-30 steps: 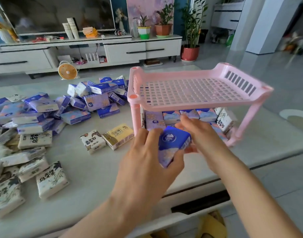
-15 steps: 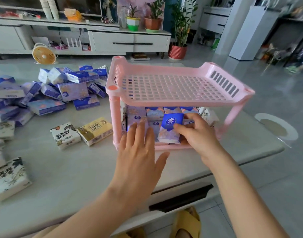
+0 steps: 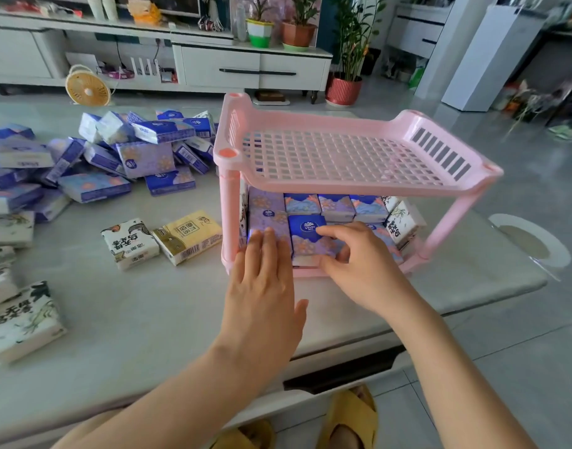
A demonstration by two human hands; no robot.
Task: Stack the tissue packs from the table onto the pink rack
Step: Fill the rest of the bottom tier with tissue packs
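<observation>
A pink two-tier rack (image 3: pixel 349 186) stands on the pale table (image 3: pixel 142 319). Its top shelf is bare. Its lower shelf holds several blue and purple tissue packs, with white packs at its right end. My right hand (image 3: pixel 359 264) grips a blue tissue pack (image 3: pixel 307 236) standing at the front of the lower shelf. My left hand (image 3: pixel 265 286) lies flat, fingers apart, with its fingertips pressed on a purple pack (image 3: pixel 267 218) at the shelf's left end.
A heap of blue and purple packs (image 3: pixel 116 157) lies to the left of the rack. A white pack (image 3: pixel 130 243) and a yellow pack (image 3: pixel 189 236) sit near its left leg. More white packs (image 3: pixel 20 322) line the table's left edge. The table's front edge runs below my wrists.
My right hand has carried the blue pack from in front of the rack into the lower shelf. My left hand let go of it and moved onto the purple pack at the left.
</observation>
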